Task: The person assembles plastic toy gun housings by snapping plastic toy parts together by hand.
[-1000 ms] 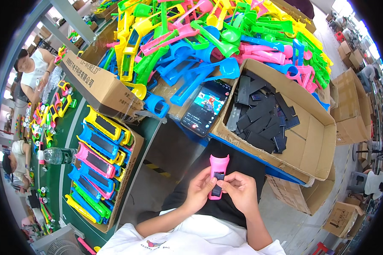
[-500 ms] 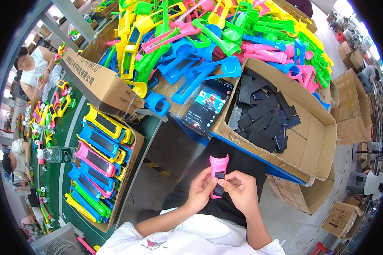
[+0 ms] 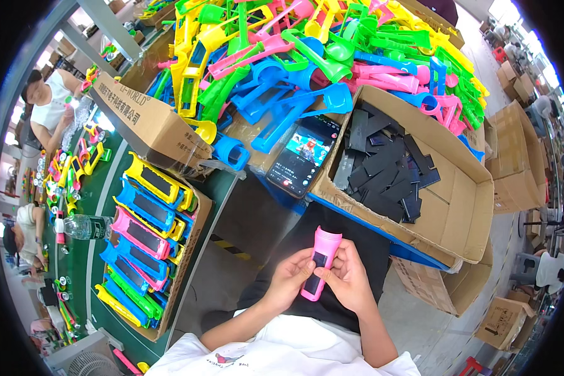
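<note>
A pink plastic flashlight shell (image 3: 327, 241) is held over my lap, its flared end pointing away from me and tilted a little to the right. A dark flat panel (image 3: 311, 285) lies along the window in its face, partly covered by my thumbs. My left hand (image 3: 287, 281) grips the shell from the left, thumb on the panel. From the right, my right hand (image 3: 351, 279) closes round it, with its thumb pressing near the panel's middle and its fingers behind the shell.
An open carton (image 3: 451, 216) of loose black panels (image 3: 382, 175) stands ahead right. Beside it lies a phone (image 3: 304, 153) with its screen lit. Colourful shells (image 3: 332, 56) are heaped behind. At left, a box (image 3: 194, 250) holds rows of panelled shells on a green table (image 3: 84, 276).
The panel, raised across the shell before, now lies flat along its window. The shell has tilted rightward, and my right fingers have moved up round its side.
</note>
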{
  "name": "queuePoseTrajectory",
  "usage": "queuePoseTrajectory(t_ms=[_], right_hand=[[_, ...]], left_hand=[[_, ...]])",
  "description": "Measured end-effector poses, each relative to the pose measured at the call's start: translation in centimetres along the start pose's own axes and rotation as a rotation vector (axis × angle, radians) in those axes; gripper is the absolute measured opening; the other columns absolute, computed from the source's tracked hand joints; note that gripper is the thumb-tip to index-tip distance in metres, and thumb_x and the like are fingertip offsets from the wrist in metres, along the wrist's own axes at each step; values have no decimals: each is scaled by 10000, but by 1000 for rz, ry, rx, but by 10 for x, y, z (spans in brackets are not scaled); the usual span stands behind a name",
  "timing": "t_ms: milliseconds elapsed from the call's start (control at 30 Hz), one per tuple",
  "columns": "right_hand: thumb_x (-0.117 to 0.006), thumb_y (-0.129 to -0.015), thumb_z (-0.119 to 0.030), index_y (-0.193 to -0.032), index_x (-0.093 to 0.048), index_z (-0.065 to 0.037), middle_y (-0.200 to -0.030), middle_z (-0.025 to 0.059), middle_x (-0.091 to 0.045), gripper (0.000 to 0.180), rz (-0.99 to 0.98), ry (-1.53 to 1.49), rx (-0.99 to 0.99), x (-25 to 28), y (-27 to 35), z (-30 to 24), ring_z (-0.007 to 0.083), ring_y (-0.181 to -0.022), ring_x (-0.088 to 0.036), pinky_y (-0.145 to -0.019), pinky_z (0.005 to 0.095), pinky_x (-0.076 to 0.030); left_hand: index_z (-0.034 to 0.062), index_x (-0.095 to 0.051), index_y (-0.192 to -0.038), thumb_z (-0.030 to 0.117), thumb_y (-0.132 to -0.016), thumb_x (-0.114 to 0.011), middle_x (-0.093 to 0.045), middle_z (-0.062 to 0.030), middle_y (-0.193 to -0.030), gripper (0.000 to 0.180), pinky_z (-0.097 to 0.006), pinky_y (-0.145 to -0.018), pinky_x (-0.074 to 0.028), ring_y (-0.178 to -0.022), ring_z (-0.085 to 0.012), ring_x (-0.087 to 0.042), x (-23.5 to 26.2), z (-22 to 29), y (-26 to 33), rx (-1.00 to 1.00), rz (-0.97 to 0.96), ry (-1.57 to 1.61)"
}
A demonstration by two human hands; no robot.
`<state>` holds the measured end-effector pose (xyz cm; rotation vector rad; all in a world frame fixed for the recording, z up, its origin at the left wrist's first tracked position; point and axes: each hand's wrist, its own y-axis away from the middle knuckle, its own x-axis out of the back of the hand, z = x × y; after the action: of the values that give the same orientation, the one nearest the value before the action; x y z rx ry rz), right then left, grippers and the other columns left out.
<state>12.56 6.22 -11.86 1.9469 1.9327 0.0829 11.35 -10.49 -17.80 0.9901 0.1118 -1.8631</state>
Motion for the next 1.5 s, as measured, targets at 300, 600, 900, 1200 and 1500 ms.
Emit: queuePoseTrajectory(t_ms=[300,600,900,1200,1500], right_hand=[[-757,-945,-86,-1246,-476,-12,-1079,126,-702,418,25,74,112,-7,3,9,139,-946,-695,-757,289,-578],[-687,-962,-14,-1192,-459,43,-983,156,-708,329,263,569,279,-27,5,21,131,-797,-711,-586,243,-547],[-668,-976,-56,-1262,-485,25,-991,176,-696,349,229,430,337,-14,1,27,253,-827,-727,-716,363,-582],[-803,-881,-56,-970,-682,8,-861,66,-726,164,-82,345,71,-1,16,16,90,-771,-676,-651,254,-545],[-832,-846,-80,-921,-660,19,-879,128,-742,213,-101,652,137,-22,17,22,190,-719,-735,-653,315,-595]], left_hand=[[10,-566,-1395,219,-1061,-605,-683,-21,-1157,396,-266,-877,-510,-966,-84,-624,-22,12,8,95,56,129],[-18,-592,-1326,104,-1068,-572,-688,-42,-1141,286,-243,-915,-504,-1001,-85,-628,-23,-10,6,-175,307,-283],[-15,-522,-1382,27,-1019,-633,-648,-83,-1277,382,-267,-998,-490,-1146,-120,-618,-23,4,15,-120,220,-402],[16,-459,-1416,9,-968,-698,-633,-89,-1270,507,-329,-1031,-494,-1199,-159,-608,-7,15,16,-177,-9,17],[12,-533,-1293,-66,-919,-724,-682,-85,-1162,427,-300,-923,-559,-1034,-139,-676,3,23,35,-179,159,-135]])
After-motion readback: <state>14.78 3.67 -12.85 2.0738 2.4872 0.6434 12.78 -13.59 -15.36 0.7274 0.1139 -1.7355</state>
